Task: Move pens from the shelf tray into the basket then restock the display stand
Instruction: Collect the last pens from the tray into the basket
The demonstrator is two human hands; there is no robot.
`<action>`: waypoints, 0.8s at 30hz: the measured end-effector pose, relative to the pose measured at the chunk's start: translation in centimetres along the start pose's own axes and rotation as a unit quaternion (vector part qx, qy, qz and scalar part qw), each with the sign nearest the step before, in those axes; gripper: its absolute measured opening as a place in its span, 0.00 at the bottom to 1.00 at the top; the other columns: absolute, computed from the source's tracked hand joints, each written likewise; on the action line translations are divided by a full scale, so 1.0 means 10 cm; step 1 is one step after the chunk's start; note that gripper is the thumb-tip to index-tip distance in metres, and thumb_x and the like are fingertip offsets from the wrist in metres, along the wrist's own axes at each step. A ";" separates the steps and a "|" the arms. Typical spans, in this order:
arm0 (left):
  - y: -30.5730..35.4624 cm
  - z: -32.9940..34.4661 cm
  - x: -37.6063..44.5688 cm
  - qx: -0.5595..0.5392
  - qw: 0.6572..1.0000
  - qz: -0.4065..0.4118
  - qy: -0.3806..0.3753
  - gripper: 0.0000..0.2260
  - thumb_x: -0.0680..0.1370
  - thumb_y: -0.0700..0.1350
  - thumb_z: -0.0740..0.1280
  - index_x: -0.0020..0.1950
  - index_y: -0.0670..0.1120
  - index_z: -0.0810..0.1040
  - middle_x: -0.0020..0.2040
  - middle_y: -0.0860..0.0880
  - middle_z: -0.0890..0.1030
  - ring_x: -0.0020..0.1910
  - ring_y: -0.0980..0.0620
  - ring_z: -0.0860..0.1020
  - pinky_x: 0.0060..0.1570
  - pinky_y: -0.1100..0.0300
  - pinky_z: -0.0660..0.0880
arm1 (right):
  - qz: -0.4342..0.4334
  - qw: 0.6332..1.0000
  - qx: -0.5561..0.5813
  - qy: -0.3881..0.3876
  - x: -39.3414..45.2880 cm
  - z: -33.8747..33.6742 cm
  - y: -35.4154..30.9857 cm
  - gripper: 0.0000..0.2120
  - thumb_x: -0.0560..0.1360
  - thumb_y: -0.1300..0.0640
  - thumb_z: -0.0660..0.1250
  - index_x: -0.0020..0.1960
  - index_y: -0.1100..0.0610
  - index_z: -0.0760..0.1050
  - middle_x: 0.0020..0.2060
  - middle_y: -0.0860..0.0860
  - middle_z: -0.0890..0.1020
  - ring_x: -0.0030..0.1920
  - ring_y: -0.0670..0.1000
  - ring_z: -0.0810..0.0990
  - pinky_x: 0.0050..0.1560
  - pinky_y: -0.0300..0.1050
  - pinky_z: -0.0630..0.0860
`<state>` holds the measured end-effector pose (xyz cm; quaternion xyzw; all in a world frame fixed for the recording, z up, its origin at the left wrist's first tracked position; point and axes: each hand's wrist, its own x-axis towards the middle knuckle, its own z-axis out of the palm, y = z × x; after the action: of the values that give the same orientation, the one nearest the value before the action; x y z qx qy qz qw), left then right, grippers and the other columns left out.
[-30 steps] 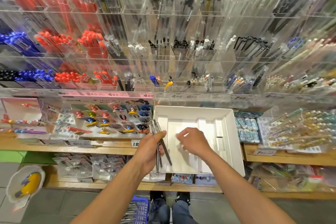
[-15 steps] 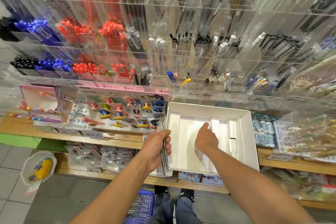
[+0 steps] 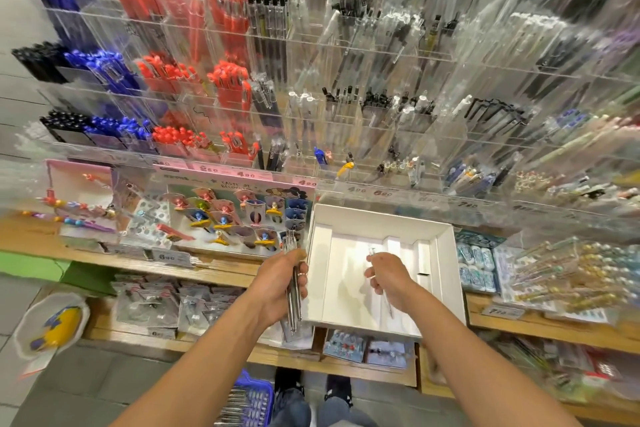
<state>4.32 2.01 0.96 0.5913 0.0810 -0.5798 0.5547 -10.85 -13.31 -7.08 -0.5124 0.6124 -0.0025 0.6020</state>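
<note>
A white cardboard tray (image 3: 322, 253) sits on the wooden shelf, its white insert almost bare. My left hand (image 3: 280, 284) grips a bunch of clear pens (image 3: 293, 302) upright just left of the tray. My right hand (image 3: 388, 279) is over the middle of the tray and holds one clear pen (image 3: 372, 251) that sticks out above and below the fist. A blue basket (image 3: 252, 399) with several pens in it stands on the floor below, between my arms. The clear acrylic display stand (image 3: 346, 107) with rows of pens fills the wall above.
Carded toy packs (image 3: 239, 218) lie left of the tray, blue packets (image 3: 474, 263) and boxed pens (image 3: 568, 274) to its right. A lower shelf (image 3: 207, 350) holds small bagged goods. A white and yellow plate-like item (image 3: 52, 322) is at the far left.
My right hand has lifted from the tray's insert with a clear pen in it. My left hand still holds the bunch. The view has tilted up and left.
</note>
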 end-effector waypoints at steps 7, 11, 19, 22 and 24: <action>-0.06 -0.08 -0.26 -0.067 0.997 0.029 0.026 0.06 0.82 0.40 0.60 0.57 0.40 0.74 0.35 0.48 0.74 0.29 0.53 0.69 0.31 0.59 0.66 | -0.017 0.993 0.061 -0.095 -0.40 0.04 -0.24 0.08 0.82 0.59 0.56 0.54 0.60 0.73 0.40 0.58 0.80 0.34 0.51 0.68 0.32 0.42 0.65; -0.29 -0.22 -0.45 -0.105 0.990 0.065 0.073 0.08 0.83 0.41 0.60 0.59 0.40 0.74 0.37 0.46 0.76 0.30 0.53 0.71 0.30 0.60 0.71 | -0.039 0.983 0.045 -0.175 -0.58 0.12 -0.39 0.09 0.82 0.60 0.56 0.56 0.62 0.73 0.41 0.58 0.78 0.35 0.50 0.68 0.34 0.42 0.67; -1.00 -0.66 -0.98 -0.252 0.949 0.106 0.156 0.06 0.84 0.41 0.56 0.53 0.42 0.72 0.36 0.47 0.75 0.27 0.54 0.72 0.28 0.62 0.70 | -0.044 0.924 -0.032 -0.379 -0.91 0.61 -0.34 0.09 0.81 0.61 0.61 0.58 0.63 0.76 0.42 0.55 0.78 0.34 0.48 0.76 0.35 0.42 0.78; -1.36 -0.90 -1.22 -0.299 0.921 0.119 0.219 0.08 0.84 0.41 0.57 0.47 0.44 0.73 0.34 0.48 0.76 0.25 0.55 0.72 0.26 0.63 0.71 | -0.034 0.890 -0.086 -0.447 -1.12 0.98 -0.18 0.08 0.79 0.61 0.63 0.57 0.61 0.76 0.41 0.54 0.80 0.36 0.49 0.79 0.40 0.46 0.80; -1.60 -1.06 -1.40 -0.334 0.897 0.125 0.263 0.09 0.83 0.41 0.57 0.46 0.44 0.74 0.32 0.49 0.77 0.23 0.56 0.73 0.24 0.64 0.71 | -0.038 0.864 -0.139 -0.482 -1.28 1.24 -0.03 0.05 0.79 0.63 0.64 0.53 0.61 0.77 0.38 0.53 0.80 0.36 0.48 0.78 0.39 0.44 0.78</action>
<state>-5.57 23.57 -0.26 0.5073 0.3379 -0.2682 0.7460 -4.73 2.21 -0.95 -0.5510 0.2203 0.3072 0.7440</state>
